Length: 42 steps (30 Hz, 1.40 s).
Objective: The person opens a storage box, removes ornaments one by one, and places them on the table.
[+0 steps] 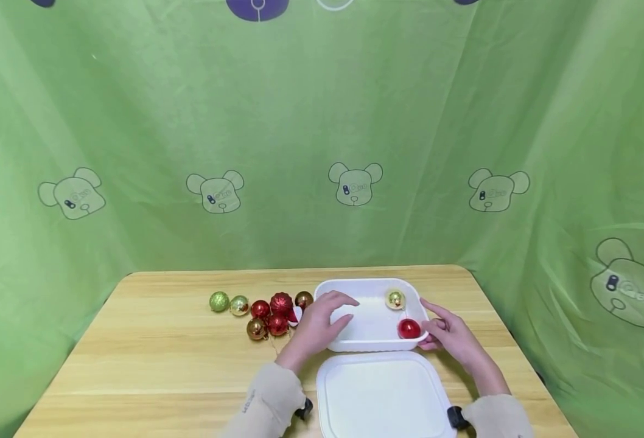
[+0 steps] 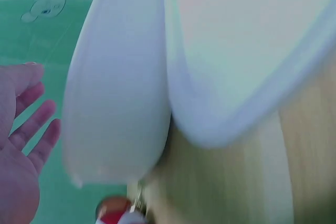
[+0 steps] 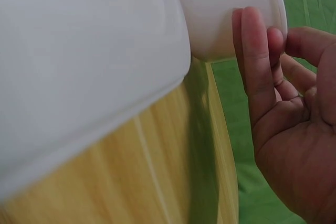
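A white plastic box stands on the table with its top uncovered. Inside, toward its right end, lie a shiny gold Christmas ball and a red Christmas ball. My right hand grips the box's right end, fingers against the outer wall and at the rim. Over the box's left end hovers my left hand, thumb and fingers spread apart with nothing between them. In the left wrist view, the left hand appears beside the box wall. A flat white lid lies in front of the box.
Left of the box, several red and gold-brown balls cluster around a small red-and-white ornament, partly hidden by my left hand. Farther left are a glittery green ball and a pale gold ball. A green curtain hangs behind the wooden table.
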{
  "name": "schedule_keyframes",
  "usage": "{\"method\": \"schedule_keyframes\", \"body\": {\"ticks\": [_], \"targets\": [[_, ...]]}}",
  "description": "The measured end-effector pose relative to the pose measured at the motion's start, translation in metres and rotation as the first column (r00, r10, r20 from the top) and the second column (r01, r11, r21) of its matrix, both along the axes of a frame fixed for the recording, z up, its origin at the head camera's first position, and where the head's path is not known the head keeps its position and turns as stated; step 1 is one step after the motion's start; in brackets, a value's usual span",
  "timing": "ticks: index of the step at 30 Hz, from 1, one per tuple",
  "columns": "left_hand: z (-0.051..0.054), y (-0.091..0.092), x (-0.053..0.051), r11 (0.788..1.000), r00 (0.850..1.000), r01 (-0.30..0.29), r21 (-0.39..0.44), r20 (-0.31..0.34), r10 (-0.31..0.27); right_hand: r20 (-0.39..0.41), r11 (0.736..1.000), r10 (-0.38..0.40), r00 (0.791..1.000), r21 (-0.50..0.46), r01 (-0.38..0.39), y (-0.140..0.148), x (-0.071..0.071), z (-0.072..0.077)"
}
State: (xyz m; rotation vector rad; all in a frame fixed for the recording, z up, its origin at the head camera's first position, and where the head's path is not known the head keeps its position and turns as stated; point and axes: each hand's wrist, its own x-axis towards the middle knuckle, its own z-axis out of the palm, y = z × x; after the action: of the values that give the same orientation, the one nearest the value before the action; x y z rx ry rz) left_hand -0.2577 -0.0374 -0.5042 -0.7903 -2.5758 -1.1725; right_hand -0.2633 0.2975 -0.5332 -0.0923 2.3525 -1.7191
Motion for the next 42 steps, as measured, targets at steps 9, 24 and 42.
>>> {"method": "schedule_keyframes", "body": {"ticks": [9,24,42], "targets": [[-0.006,0.05,-0.01,0.989,0.993,0.104,-0.103,-0.048,-0.109,-0.013,1.0,0.012,1.0,0.006,-0.012,0.002,0.001,0.001],[-0.009,0.102,-0.026,0.947,0.979,0.203,-0.251,0.034,-0.2,-0.034,1.0,0.03,0.999,0.005,-0.03,0.006,0.0,0.005],[-0.016,0.114,-0.033,0.839,0.941,0.334,-0.429,0.111,-0.319,-0.04,0.998,0.048,0.998,-0.026,-0.049,0.003,-0.002,0.0]]}}
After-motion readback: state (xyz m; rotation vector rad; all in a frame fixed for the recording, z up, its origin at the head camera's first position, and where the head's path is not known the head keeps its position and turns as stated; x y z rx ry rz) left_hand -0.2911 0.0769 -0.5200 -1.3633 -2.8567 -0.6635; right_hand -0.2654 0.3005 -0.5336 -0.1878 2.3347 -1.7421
